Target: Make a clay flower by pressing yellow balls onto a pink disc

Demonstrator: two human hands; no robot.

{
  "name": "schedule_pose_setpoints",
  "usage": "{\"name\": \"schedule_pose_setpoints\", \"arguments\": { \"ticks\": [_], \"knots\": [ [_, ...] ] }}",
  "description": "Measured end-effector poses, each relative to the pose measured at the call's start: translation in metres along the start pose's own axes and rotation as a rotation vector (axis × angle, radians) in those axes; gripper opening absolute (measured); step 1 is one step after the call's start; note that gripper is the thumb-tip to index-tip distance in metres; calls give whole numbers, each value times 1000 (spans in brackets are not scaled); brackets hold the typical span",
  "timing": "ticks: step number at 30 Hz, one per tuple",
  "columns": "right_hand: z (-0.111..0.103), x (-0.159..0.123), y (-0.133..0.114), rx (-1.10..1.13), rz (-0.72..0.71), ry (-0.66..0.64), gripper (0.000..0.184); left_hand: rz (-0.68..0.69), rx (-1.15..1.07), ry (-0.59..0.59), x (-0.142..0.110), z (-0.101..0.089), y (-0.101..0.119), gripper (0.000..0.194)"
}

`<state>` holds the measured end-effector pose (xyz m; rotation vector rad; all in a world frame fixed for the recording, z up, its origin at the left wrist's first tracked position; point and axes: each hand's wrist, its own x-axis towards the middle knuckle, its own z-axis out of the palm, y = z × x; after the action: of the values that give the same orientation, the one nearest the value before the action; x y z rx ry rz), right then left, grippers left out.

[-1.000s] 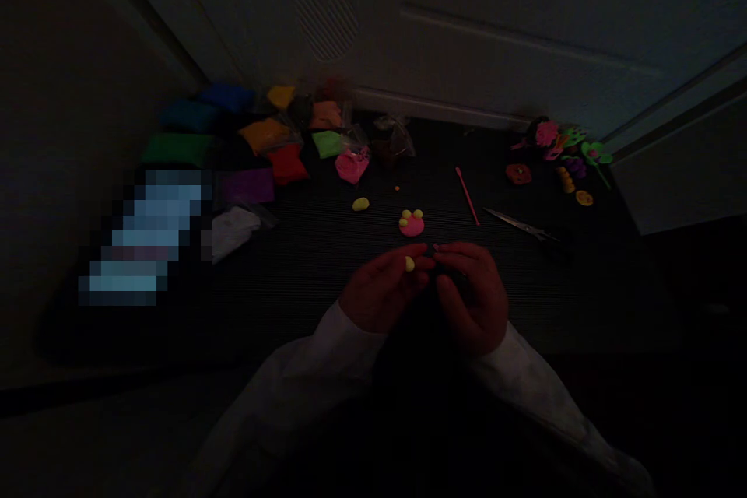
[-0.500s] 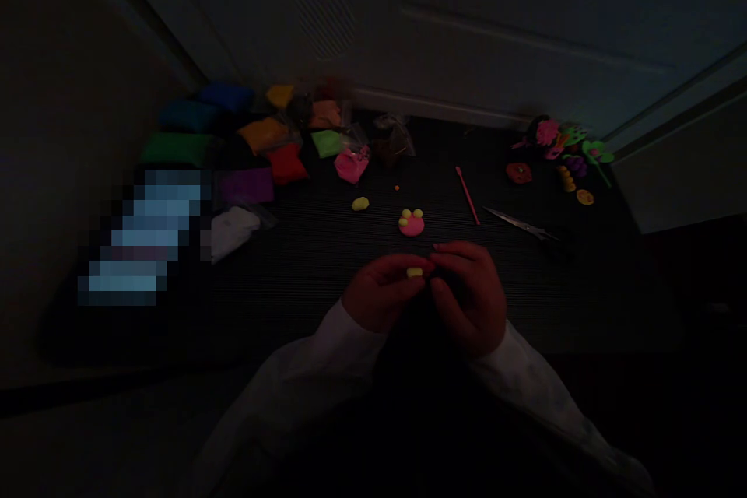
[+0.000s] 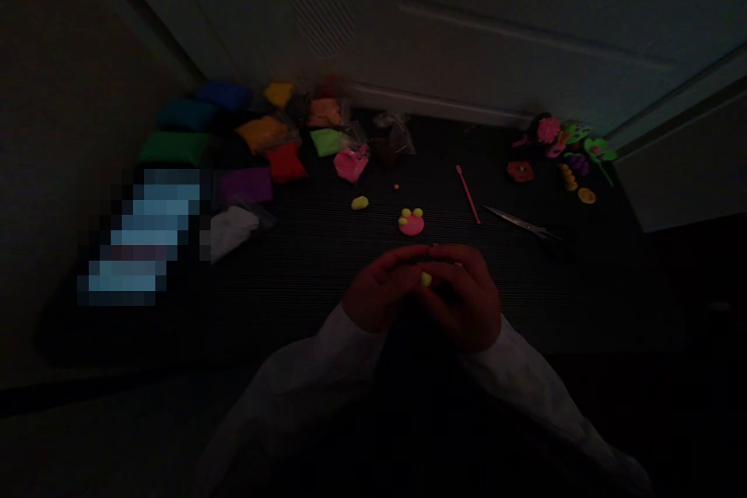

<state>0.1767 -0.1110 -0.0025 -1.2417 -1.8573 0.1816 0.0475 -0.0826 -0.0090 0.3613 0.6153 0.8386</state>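
Dim light leaves the dark tabletop point(image 3: 292, 280) barely readable on my feed, with a pale panel point(image 3: 467, 54) bearing a striped heart shape rising behind it. At the near side I see the left hand point(image 3: 377, 292) and the right hand point(image 3: 470, 299) drawn together, fingers bent and narrow, holding a small yellow piece point(image 3: 426, 279) between their fingertips; I cannot tell which grips it harder. Just beyond them lies a pink disc point(image 3: 412, 226) with three yellow balls point(image 3: 419, 213) along its far and left edges. Left of that I make out a yellow lump point(image 3: 360, 203), and farther back an orange dot point(image 3: 396, 187). To the right rest a pink stick point(image 3: 468, 196) and scissors point(image 3: 522, 222), opened slightly if at all. Coloured packets point(image 3: 178, 148) crowd the far left, and small bright shapes point(image 3: 597, 149) cluster at the far right.
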Motion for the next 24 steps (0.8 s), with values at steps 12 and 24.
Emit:
{"name": "schedule_pose_setpoints", "arguments": {
  "ticks": [12, 24],
  "knots": [
    [-1, -1, -1, 14, -29, -59, 35, 22, 9, 115, 3, -1, -2, 30],
    [0, -1, 1, 40, 14, -8, 24, -59, 98, 99, 1, 4, 3, 25]
  ]
}}
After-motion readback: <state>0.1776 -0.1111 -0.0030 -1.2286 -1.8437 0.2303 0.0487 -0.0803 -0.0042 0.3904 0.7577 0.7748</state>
